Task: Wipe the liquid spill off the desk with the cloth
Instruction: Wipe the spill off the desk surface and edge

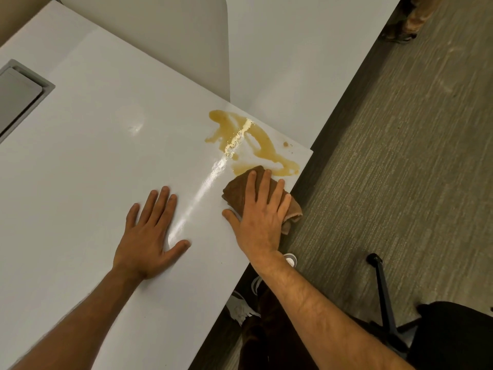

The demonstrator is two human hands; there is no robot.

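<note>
- While the right hand (260, 217) presses the brown cloth (237, 192) flat, fingers spread, the amber spill (256, 142) lies just beyond its fingertips.
- Left hand (149, 241) rests splayed on the white desk (93, 156).
- Behind the wrist, seemingly a chair base (384, 295).

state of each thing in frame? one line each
left hand: empty, flat on the desk, fingers spread
right hand: open, pressing flat on the cloth
cloth: bunched, at the desk edge, partly overhanging, touching the near end of the spill
spill: amber liquid, mostly unwiped
desk: white, glossy, dry away from the spill
hatch: grey, set in the desk, closed
</note>
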